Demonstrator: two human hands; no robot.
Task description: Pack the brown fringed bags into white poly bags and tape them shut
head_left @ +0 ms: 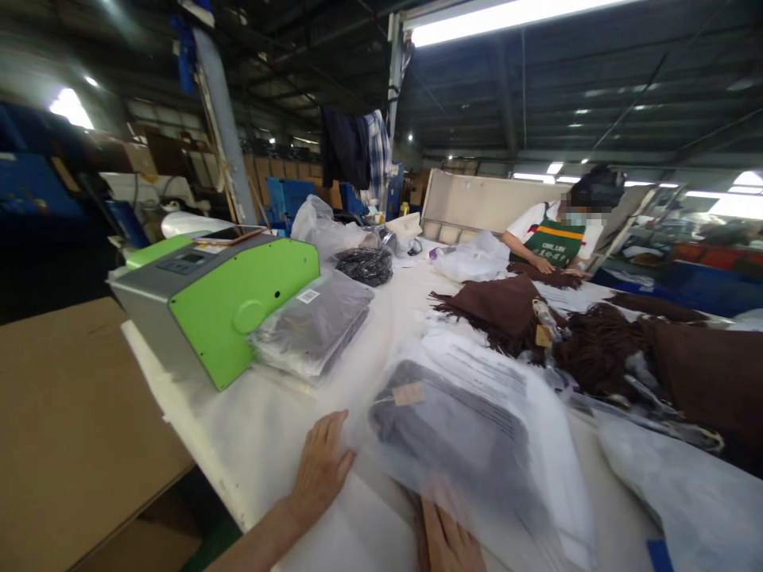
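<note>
A frosted plastic bag (536, 445) lies on the white table with a dark folded textile (453, 429) inside. A brown tag (408, 394) shows on the textile. My left hand (320, 469) rests palm down just left of the bag, its fingers stretched and thumb apart. At the bag's near edge, my right hand (450, 532) lies with extended fingers, and the fingertips look pale through the film. Whether they are inside or under the bag I cannot tell.
A green and grey machine (244, 294) stands at the left, beside a stack of bagged grey goods (315, 322). Brown fringed textiles (494, 306) spread across the right side. Opposite, a co-worker (554, 238) handles brown cloth. Cardboard (77, 421) sits left below the table.
</note>
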